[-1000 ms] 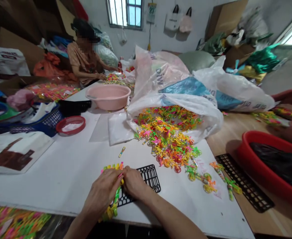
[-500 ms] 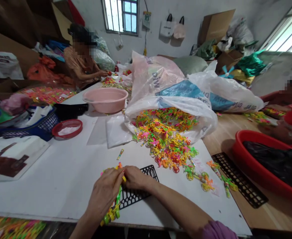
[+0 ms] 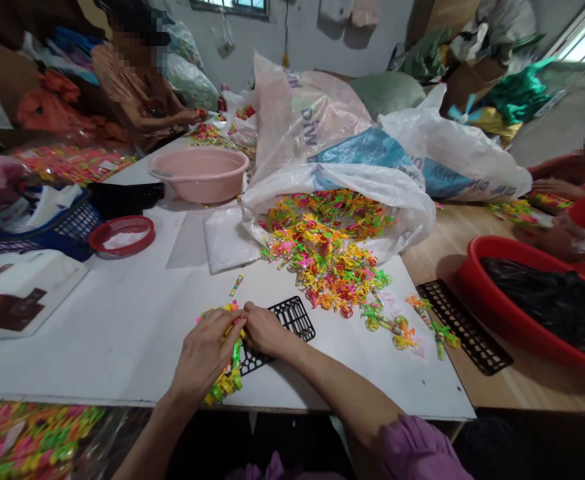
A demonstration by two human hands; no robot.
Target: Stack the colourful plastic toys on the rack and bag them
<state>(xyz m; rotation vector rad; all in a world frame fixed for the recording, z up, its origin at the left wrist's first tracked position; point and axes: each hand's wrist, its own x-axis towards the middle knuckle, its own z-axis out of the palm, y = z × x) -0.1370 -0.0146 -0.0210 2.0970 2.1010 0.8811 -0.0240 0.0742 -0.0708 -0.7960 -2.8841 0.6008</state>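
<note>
My left hand (image 3: 206, 353) is closed around a bunch of small bright plastic toy pieces (image 3: 225, 383), green and yellow, which stick out below the palm. My right hand (image 3: 262, 329) is closed in a pinch against the top of that bunch, resting on a black plastic grid tray (image 3: 292, 319). Both hands meet at the near edge of the white table (image 3: 122, 327). A heap of the same coloured pieces (image 3: 322, 253) spills from an open white plastic sack (image 3: 352, 193) just beyond the hands.
A second black grid (image 3: 465, 327) and a red basin (image 3: 522, 293) lie to the right. A pink basin (image 3: 198, 173), a small red basket (image 3: 121, 235) and a blue basket (image 3: 62, 230) stand at the left. One person sits at the far left, another at the right edge.
The camera has tilted downward, so everything sits higher in the picture. My hands stay together on the bunch of pieces over the black grid.
</note>
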